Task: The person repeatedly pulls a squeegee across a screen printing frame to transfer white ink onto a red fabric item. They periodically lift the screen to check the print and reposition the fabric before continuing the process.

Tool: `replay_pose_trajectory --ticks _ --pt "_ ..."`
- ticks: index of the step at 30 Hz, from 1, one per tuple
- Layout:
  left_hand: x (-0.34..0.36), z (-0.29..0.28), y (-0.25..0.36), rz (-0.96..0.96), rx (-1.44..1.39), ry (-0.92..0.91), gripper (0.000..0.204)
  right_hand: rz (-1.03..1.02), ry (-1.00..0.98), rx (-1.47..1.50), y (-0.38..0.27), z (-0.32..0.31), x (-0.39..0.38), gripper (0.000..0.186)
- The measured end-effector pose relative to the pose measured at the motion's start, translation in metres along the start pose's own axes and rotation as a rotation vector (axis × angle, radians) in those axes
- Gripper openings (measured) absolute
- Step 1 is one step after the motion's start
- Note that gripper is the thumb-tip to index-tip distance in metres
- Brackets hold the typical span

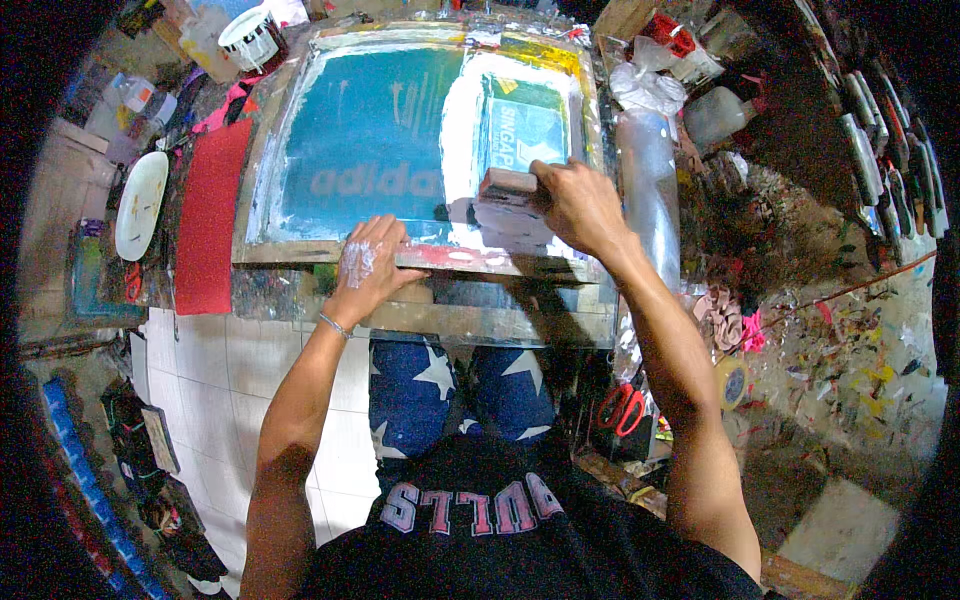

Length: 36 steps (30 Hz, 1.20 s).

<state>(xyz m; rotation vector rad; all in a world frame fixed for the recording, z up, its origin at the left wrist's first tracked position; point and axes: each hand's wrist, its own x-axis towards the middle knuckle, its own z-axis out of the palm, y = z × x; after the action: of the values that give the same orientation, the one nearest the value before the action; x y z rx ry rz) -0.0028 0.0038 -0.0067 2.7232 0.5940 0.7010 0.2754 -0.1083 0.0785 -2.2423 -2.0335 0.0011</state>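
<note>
A wooden-framed printing screen (375, 110) with teal mesh lies on the table before me. Its right part has a white-smeared panel with a pale blue stencil. My right hand (582, 205) is closed round a squeegee (508, 186), which rests on the near end of that panel over pale ink. My left hand (374, 262) grips the near wooden edge of the frame, fingers on top and thumb along the front; white smears mark its back. Whatever lies beneath the screen is mostly hidden.
Left of the screen lie a red sheet (210, 220), an oval white dish (143, 206) and a stained white bucket (252, 42). To the right are a clear plastic roll (648, 190), a plastic jug (717, 114) and red-handled scissors (622, 410) near my right forearm.
</note>
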Motion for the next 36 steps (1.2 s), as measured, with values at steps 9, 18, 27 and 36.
replay_pose_trajectory --ticks 9,18,27,36 --pt "0.003 0.001 0.0 -0.06 -0.029 -0.081 0.051 -0.013 -0.011 -0.031 -0.024 0.024 -0.051 0.018" --pt "0.004 -0.001 -0.002 -0.075 0.0 -0.14 0.052 -0.042 0.203 -0.147 0.075 0.048 0.105 0.026" --pt "0.007 -0.001 -0.001 -0.101 0.011 -0.172 0.052 -0.032 0.221 -0.079 0.114 0.029 0.186 0.022" --pt "0.003 0.002 -0.002 -0.091 -0.054 -0.132 0.052 -0.089 0.032 -0.03 0.024 0.021 0.033 0.018"
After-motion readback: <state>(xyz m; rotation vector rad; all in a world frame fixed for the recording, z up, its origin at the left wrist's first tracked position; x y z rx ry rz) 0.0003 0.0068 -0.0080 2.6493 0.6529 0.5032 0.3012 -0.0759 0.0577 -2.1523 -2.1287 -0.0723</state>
